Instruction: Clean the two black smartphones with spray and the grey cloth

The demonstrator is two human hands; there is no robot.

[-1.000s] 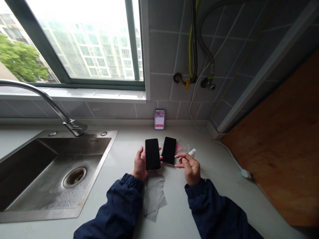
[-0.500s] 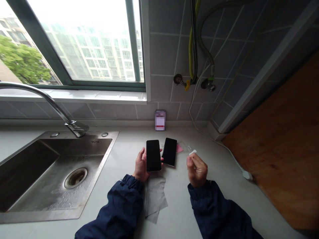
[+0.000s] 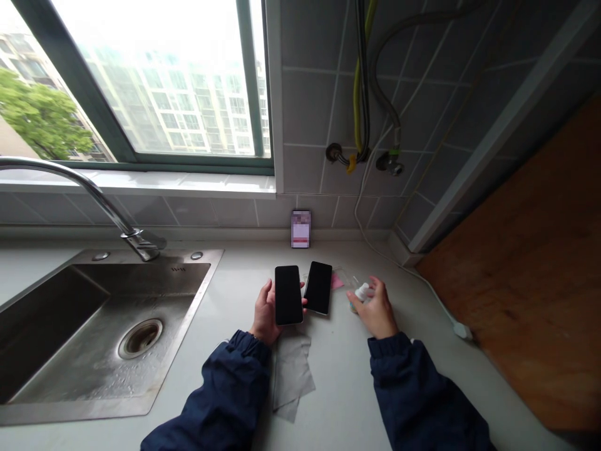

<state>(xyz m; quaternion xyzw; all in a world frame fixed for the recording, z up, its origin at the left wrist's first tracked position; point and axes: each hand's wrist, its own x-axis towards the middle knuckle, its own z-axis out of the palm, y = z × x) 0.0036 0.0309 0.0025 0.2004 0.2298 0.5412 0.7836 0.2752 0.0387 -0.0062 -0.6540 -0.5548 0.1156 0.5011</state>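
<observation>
A black-screened smartphone (image 3: 288,294) lies in my left hand (image 3: 265,314), with the thumb along its left edge and fingertips showing at its right edge. Just right of it, a second dark smartphone (image 3: 318,288) rests at a slant on the counter. My right hand (image 3: 378,309) has thumb and fingers spread around a small white-topped bottle (image 3: 361,290); the bottle's lower part is partly hidden by the thumb. Grey cloths (image 3: 293,373) lie flat beside my left wrist. A pink slip (image 3: 337,280) and clear plastic pieces show behind the second phone.
A steel sink (image 3: 188,326) with a curved faucet (image 3: 106,207) is on the left. Another phone with a lit screen (image 3: 301,229) leans against the back wall. A white cable (image 3: 399,264) runs to a plug (image 3: 462,329) near the wooden panel (image 3: 526,282) on the right.
My right hand has gone from closed fingers to spread ones, turning and shifting slightly right, and more of the white-topped bottle shows. My left hand and its phone have stayed put.
</observation>
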